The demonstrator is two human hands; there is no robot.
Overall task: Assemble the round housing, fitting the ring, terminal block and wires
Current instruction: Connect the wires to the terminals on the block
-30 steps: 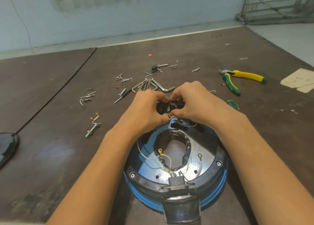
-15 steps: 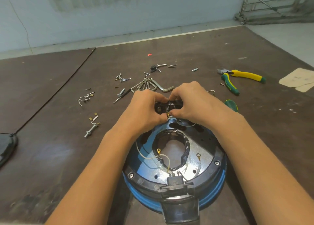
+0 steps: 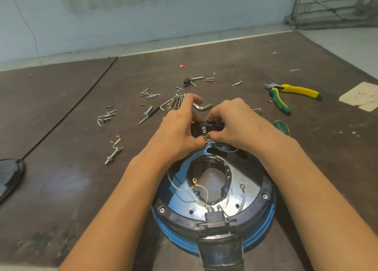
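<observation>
The round blue housing with its black ring sits on the table in front of me. White wires with ring lugs lie across its shiny plate and dark centre opening. Above the housing's far edge I hold a small black terminal block. My left hand grips its left side. My right hand holds its right side and pinches a brass-tipped wire end against the block.
Loose screws, a bunch of hex keys, a small screwdriver and a bolt with lugged wires lie beyond and left. Yellow-green pliers and a green handle lie right. A black cover is at the left edge.
My left fingers have lifted and spread a little over the block. The block and both hands stay over the housing's far edge.
</observation>
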